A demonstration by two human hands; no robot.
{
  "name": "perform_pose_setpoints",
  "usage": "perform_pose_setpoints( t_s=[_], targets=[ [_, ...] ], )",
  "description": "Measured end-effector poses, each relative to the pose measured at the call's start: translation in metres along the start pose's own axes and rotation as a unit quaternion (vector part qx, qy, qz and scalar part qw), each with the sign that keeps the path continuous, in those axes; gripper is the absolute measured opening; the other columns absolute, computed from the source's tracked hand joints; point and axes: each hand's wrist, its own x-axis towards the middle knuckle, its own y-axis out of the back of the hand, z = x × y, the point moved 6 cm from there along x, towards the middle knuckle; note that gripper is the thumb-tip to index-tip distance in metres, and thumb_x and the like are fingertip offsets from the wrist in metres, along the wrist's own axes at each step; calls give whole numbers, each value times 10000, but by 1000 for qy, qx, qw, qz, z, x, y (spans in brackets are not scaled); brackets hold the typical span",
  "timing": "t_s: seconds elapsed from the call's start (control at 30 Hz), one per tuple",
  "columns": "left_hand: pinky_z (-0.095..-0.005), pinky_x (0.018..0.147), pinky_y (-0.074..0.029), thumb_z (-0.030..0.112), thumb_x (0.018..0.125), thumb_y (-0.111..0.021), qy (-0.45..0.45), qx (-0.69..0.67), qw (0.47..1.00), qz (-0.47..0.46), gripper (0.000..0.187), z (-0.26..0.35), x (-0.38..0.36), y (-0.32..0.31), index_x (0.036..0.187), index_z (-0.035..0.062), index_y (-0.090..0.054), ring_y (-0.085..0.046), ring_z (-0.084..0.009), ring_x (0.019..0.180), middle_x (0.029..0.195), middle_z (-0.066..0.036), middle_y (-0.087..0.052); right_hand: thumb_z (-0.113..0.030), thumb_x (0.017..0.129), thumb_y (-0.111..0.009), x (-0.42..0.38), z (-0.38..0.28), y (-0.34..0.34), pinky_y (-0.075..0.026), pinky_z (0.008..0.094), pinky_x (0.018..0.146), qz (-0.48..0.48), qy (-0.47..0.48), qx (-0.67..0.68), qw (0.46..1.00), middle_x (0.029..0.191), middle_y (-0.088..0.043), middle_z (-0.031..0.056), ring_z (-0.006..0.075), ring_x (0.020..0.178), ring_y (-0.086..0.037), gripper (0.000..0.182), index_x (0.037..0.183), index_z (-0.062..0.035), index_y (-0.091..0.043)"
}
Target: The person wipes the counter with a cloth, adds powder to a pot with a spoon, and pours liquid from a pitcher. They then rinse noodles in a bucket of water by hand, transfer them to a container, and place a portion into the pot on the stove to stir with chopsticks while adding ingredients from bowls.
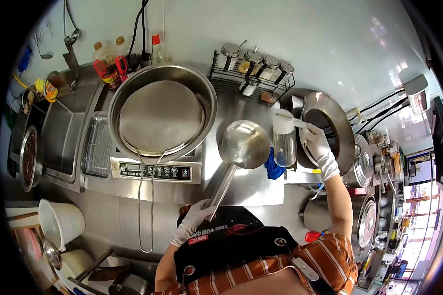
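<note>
In a white glove, my left hand [194, 216] is closed round the handle end of a large stainless-steel ladle [245, 142]. Its round bowl is over the steel counter [192, 189], to the right of the induction cooker, with a little shine of liquid or light inside. My right hand [317, 145], gloved too, grips the handle of a clear jug [284, 147] with a white top [283, 120]. The jug is just right of the ladle's bowl, and a blue cloth [274, 166] shows beside its lower end.
A wide steel pot [209, 115] with a flat long-handled strainer [161, 113] in it stands on the induction cooker [155, 170]. Behind the ladle, a wire rack [226, 84] carries several seasoning jars. A sink [69, 132] lies left; another steel pan [347, 118] stands right.
</note>
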Motion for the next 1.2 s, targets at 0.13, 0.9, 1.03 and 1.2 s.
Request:
perform_pose_setpoints(
  t_s=[0.13,0.9,1.03,1.2],
  targets=[
    [-231,680,-482,258,846,-655,4,41,999,-3,599,-9,9,6,1277,-93,-430,-593,-124,787,991,-105,-616,-211,897,-589,14,-52,-5,-346,234,607,-40,80,120,989,725,-470,-16,102,648,-430,360,1142,49,-541],
    [-227,876,-428,350,852,-649,58,64,991,-104,687,-10,29,5,1285,-123,-401,-561,-130,1018,1137,-104,-602,-150,924,-523,93,-468,-209,-417,274,603,74,571,-111,810,748,-437,6,106,662,-398,318,1161,63,-526],
    [-242,834,-442,386,866,-614,-35,308,946,-92,567,-5,40,12,1259,-8,-504,-566,-128,952,1034,-78,-636,-212,900,-554,146,-539,-219,-412,282,563,154,674,-77,719,711,-516,24,104,611,-439,299,1020,59,-584],
    [-242,832,-442,389,866,-612,-11,242,965,-99,565,-2,45,9,1260,-2,-506,-566,-129,945,1029,-77,-636,-197,921,-448,181,-569,-257,-470,345,876,356,559,-256,704,1037,-659,117,276,1000,-607,315,1184,-96,-587]
  ],
)
